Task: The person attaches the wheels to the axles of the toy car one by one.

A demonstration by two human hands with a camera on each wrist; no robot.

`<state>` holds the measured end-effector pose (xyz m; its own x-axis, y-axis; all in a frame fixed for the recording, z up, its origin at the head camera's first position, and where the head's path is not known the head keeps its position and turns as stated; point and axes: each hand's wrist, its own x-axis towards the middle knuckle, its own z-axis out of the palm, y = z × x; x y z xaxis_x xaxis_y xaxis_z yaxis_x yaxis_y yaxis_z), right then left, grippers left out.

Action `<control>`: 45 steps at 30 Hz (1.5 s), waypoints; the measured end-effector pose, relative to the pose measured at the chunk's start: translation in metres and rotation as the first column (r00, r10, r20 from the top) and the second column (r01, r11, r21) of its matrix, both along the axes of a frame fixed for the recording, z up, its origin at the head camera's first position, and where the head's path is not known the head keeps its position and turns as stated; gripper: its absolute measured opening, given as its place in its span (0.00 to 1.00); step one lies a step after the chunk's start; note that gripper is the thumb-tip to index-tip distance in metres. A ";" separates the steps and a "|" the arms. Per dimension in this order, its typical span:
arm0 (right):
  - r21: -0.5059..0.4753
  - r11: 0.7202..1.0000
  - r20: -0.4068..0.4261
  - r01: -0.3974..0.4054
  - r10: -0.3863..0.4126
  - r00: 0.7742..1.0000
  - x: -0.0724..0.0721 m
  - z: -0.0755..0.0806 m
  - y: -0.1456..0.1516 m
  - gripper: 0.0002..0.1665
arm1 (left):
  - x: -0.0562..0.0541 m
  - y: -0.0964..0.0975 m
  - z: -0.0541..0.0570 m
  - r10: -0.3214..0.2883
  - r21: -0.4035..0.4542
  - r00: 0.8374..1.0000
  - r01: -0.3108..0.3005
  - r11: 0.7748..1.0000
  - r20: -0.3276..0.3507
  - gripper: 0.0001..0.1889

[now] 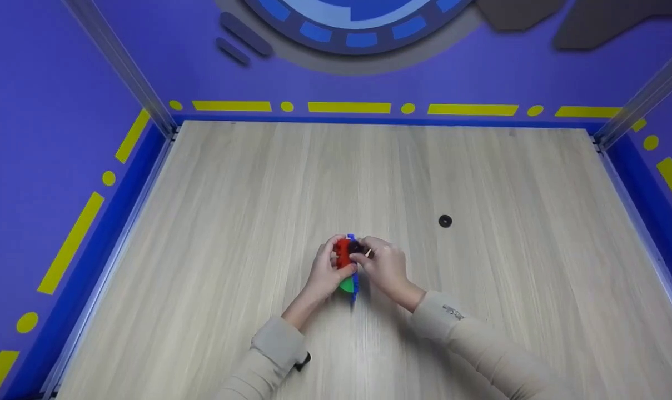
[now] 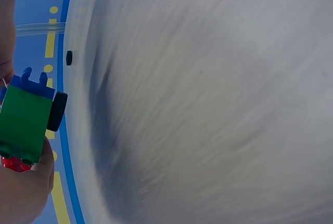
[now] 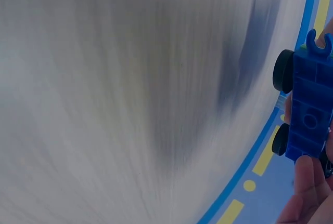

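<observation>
My left hand [image 1: 327, 272] grips a toy block car [image 1: 344, 253] on its side above the table, with its fingers round the red block. In the left wrist view a green block [image 2: 25, 122] sits on it, with a black wheel [image 2: 57, 111] at one side. The right wrist view gives the blue chassis [image 3: 310, 99] from below, forked at one end, with two wheels along one edge. My right hand [image 1: 388, 268] pinches a black wheel [image 3: 328, 165] against the chassis's other edge; whether it is seated I cannot tell.
A loose black wheel [image 1: 445, 221] lies flat on the wood-grain table [image 1: 230, 233], beyond and right of my hands. Blue panels [image 1: 358, 91] with yellow marks wall the table at the back and both sides. Something small and black [image 1: 303, 362] shows at my left cuff.
</observation>
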<state>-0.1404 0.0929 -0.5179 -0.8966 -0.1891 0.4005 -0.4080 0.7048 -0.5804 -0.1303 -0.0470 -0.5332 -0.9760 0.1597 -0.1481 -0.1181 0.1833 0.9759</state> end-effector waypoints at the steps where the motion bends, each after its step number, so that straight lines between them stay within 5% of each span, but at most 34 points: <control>1: -0.004 1.000 0.004 0.002 -0.002 1.000 0.000 0.000 0.000 0.11 | 0.000 0.000 0.000 0.003 -0.003 1.000 -0.003 1.000 -0.005 0.32; 21: -0.109 0.991 0.194 0.076 -0.054 0.980 -0.001 0.005 -0.005 0.13 | 0.002 -0.001 0.004 -0.004 -0.083 0.999 -0.001 0.997 -0.054 0.32; 31: -0.138 0.985 0.216 0.107 -0.075 0.973 -0.001 0.003 -0.006 0.14 | 0.001 0.000 0.003 0.000 -0.078 0.999 -0.004 0.997 -0.052 0.32; 39: -0.180 0.980 0.177 0.084 -0.051 0.983 -0.002 -0.002 -0.005 0.15 | 0.011 -0.001 0.032 -0.018 -0.071 0.998 0.014 0.997 -0.066 0.31; 45: -0.186 0.982 0.152 0.011 0.018 0.988 -0.002 -0.007 0.001 0.15 | 0.015 -0.003 0.039 -0.045 -0.080 0.999 0.043 0.996 -0.014 0.31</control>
<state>-0.1424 0.0938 -0.5248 -0.9492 -0.1278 0.2874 -0.3068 0.5774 -0.7566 -0.1155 -0.0496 -0.4943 -0.9706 0.1908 -0.1467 -0.0928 0.2657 0.9596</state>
